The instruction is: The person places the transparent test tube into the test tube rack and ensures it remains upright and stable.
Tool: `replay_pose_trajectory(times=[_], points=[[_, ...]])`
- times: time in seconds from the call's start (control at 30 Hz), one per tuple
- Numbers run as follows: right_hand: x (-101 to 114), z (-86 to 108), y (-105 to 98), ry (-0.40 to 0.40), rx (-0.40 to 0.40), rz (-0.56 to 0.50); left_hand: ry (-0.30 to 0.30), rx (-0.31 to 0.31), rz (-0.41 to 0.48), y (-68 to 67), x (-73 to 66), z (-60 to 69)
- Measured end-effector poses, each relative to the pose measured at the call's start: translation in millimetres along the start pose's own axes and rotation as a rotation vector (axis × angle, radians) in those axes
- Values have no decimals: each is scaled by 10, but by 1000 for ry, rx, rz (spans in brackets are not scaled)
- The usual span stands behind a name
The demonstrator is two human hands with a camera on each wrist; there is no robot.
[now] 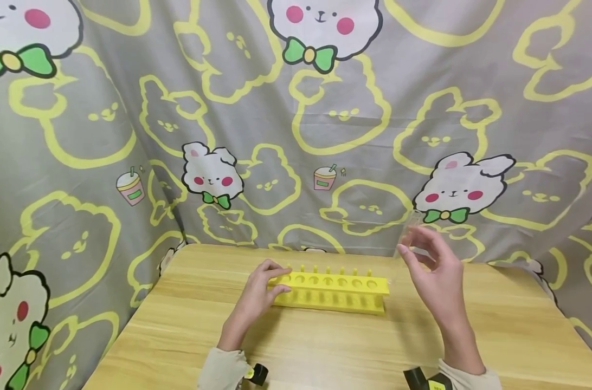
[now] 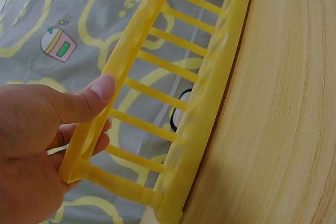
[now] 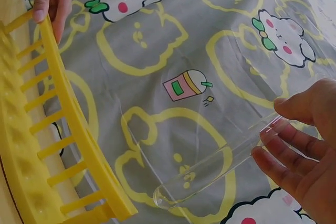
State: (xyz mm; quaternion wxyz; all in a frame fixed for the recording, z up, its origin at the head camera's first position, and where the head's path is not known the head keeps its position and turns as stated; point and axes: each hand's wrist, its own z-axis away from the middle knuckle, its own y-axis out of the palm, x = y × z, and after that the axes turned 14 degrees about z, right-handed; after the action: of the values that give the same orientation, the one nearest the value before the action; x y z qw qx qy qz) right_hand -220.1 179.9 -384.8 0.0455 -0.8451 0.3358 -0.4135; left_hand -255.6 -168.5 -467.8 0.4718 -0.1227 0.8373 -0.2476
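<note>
A yellow test tube rack [image 1: 328,281] with a row of holes and a row of upright pegs stands on the table. My left hand [image 1: 261,292] grips the rack's left end, thumb on the near side of its top plate; in the left wrist view the thumb [image 2: 86,102] presses the upper bar. To the right of the rack, my right hand [image 1: 437,273] is raised above the table. It pinches a clear test tube [image 3: 210,174] near one end, between thumb and fingers. The tube's rounded end points down toward the rack, apart from it. No tube shows in the rack's holes.
The wooden table [image 1: 188,325] ends at a grey patterned curtain [image 1: 257,233] along its back edge. Another stretch of the curtain hangs on the left. Dark camera mounts [image 1: 259,374] sit at both wrists.
</note>
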Motion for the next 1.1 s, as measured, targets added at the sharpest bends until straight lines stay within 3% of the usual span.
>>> replay_pose_trajectory(times=[0.33,0.67,1.1], points=[[18,3,58,-29,12,-13,-39,-21,24,-6,-8,32],[34,9,8,9,18,32,-25,-31,20,-6,6,30],[31,20,10,-9,19,10,-15,-16,17,6,5,2]])
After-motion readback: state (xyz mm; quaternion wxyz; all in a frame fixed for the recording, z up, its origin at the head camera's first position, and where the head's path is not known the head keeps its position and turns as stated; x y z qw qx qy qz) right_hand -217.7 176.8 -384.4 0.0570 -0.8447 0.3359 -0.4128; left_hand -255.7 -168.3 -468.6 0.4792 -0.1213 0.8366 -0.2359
